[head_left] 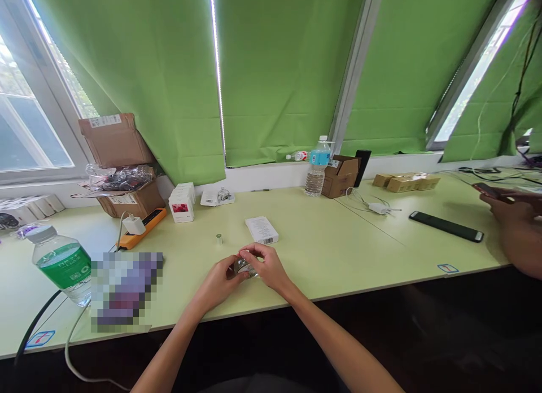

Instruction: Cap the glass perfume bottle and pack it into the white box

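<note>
While the left hand (pixel 223 279) and right hand (pixel 266 264) grasp 1 small clear object (pixel 245 267) with their fingers, it is near the table (pixel 322 252) front | long axis, pointing: cannot tell, fingers cover most | green-labelled bottle (pixel 63 269): clear liquid, white cap (pixel 41 234) on | lower carton (pixel 132 202): dark plastic-wrapped items (pixel 123 179)
</note>
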